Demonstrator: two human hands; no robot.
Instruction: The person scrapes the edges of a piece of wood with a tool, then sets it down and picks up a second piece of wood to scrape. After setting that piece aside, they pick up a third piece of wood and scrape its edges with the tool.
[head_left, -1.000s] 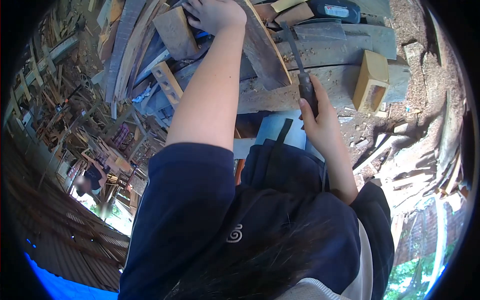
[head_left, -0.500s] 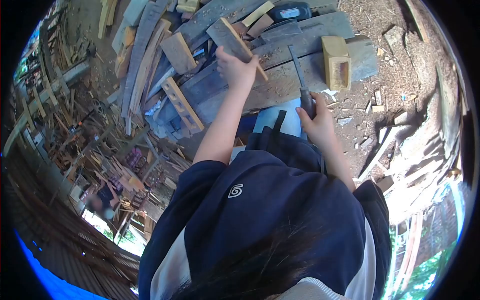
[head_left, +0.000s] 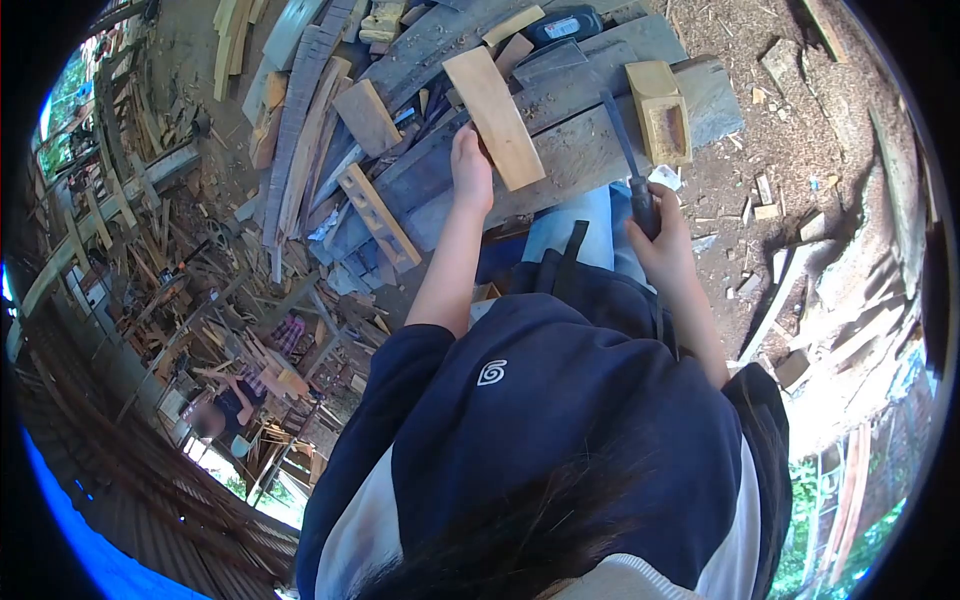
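Observation:
My left hand [head_left: 472, 178] grips a pale, flat wooden board [head_left: 497, 120] by its left edge, and its broad face is turned up toward me. Some of the fingers are hidden behind the wood. In my right hand [head_left: 665, 245] is a chisel [head_left: 625, 140], held by its dark handle with the long narrow blade pointing away from me. Just beyond the blade, a wooden block [head_left: 659, 112] with a hollowed recess stands on the plank bench [head_left: 570, 165]. Left of my left forearm lies a wooden piece with several holes [head_left: 380, 218].
A short board [head_left: 367, 117] and a dark bottle-like object [head_left: 562, 27] lie on the bench. Long curved planks [head_left: 300, 110] are stacked at its left. Wood scraps litter the ground on both sides. A person [head_left: 235, 405] sits farther off at the lower left.
My left hand has turned the board from nearly edge-on to face-up and drawn it slightly toward me. The chisel has shifted a little right in my right hand.

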